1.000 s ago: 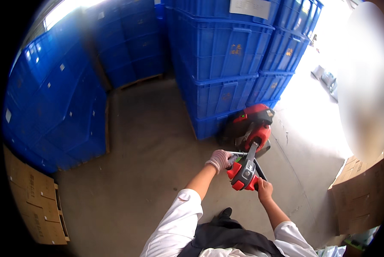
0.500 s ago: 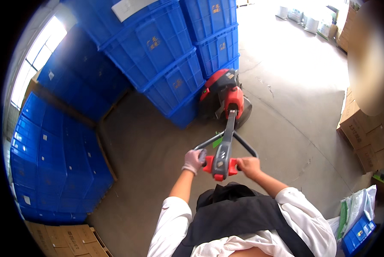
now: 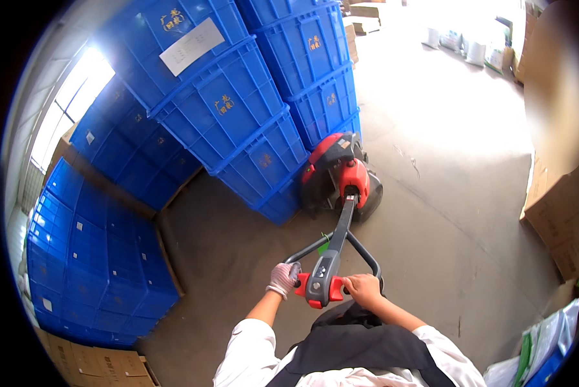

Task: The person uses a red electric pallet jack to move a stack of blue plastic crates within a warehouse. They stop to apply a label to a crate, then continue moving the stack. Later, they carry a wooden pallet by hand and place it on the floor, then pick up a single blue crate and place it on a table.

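A red and dark grey pallet truck [image 3: 331,177] stands in front of me, against a tall load of stacked blue plastic crates [image 3: 228,109]. Its looped control handle [image 3: 328,267], with red parts at the near end, reaches toward my waist. My left hand [image 3: 283,278], in a light glove, is closed round the left grip. On the opposite side my bare right hand [image 3: 363,290] is wrapped round the right grip. A green tag [image 3: 323,247] hangs by the handle's shaft. One crate bears a white paper sheet [image 3: 191,46]. The load hides the truck's forks.
More blue crates [image 3: 102,258] stand stacked on pallets along the left. Brown cartons [image 3: 99,364] sit at the lower left, others [image 3: 560,219] at the right. Plastic-wrapped bags [image 3: 538,345] lie at the lower right. Pale sacks [image 3: 475,51] stand far off on the concrete floor [image 3: 425,226].
The truck, crates and surroundings now sit lower in the picture, and the paper sheet shows fully. The handle end and both hands are lower and slightly left, still gripping.
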Demonstrator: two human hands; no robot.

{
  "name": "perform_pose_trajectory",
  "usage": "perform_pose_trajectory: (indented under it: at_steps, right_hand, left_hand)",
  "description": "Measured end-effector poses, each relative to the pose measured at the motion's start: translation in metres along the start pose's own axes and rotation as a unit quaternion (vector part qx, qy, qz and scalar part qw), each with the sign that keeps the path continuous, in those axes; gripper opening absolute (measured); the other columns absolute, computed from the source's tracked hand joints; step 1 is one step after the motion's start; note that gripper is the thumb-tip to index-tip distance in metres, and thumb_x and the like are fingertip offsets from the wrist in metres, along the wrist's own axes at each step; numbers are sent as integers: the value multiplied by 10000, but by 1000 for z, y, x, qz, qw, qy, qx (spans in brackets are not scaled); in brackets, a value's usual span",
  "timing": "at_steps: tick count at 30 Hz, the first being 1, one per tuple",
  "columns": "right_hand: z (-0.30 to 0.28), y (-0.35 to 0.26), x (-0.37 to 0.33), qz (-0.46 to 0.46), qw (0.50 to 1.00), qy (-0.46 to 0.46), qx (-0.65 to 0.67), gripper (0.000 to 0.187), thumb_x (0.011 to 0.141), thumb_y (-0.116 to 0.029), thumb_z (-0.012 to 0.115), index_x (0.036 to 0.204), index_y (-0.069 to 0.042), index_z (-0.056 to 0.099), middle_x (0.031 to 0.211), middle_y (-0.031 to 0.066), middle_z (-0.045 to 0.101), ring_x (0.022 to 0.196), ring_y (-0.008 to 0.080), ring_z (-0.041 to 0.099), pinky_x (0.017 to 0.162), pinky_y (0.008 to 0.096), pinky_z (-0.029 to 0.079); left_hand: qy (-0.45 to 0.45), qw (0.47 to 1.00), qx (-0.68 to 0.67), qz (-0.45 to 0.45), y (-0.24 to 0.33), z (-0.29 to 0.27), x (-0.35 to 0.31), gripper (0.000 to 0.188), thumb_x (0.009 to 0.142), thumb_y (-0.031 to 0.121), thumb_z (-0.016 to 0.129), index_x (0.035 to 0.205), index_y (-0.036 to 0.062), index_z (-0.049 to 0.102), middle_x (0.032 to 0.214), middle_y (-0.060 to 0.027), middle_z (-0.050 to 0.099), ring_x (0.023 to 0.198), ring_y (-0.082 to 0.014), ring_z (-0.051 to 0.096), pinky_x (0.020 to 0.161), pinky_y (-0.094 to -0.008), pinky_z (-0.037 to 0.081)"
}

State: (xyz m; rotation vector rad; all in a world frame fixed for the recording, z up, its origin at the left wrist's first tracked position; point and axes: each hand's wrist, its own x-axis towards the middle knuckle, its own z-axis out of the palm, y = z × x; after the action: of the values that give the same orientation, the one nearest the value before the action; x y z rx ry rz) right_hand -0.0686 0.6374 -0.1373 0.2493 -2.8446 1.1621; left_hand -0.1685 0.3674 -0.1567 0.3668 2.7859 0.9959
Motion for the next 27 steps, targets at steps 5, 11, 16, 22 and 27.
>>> perform_pose_trajectory:
  at_steps: [5,11,16,22,27]
  right_hand:
    - [-12,17,-9,-29,997,13,-71,370,932,-329,438,706,-122,645,702,49,653,711,275,629,650,401,484]
    - [-93,79,3,-54,997,-26,-57,342,915,-284,436,672,-121,614,679,45,639,678,271,614,648,390,480]
    - [-165,143,16,-120,989,-52,-67,322,905,-272,437,659,-109,565,677,61,608,691,294,591,651,395,462]
    - [-216,182,30,-144,978,-125,-85,373,926,-327,399,685,-109,582,671,53,590,696,298,577,679,393,442]
    - [-249,211,54,-185,964,-179,-64,427,941,-363,367,710,-87,597,680,85,586,695,320,571,673,403,440]
  left_hand:
    - [20,999,-25,-1,20,15,-9,290,846,331,542,789,80,674,696,-172,627,682,-351,612,639,-402,478]
    - [87,995,32,31,103,55,1,273,808,317,566,869,82,689,751,-202,632,734,-379,616,682,-457,478]
    - [-10,999,3,36,169,98,20,576,940,520,339,770,54,632,695,-239,579,711,-426,578,649,-490,441]
    - [-133,986,-50,85,214,113,38,692,946,586,205,750,63,613,733,-210,606,745,-422,572,671,-469,436]
    - [-126,989,-24,74,241,131,52,713,946,598,186,742,61,609,709,-213,592,737,-419,575,652,-469,434]
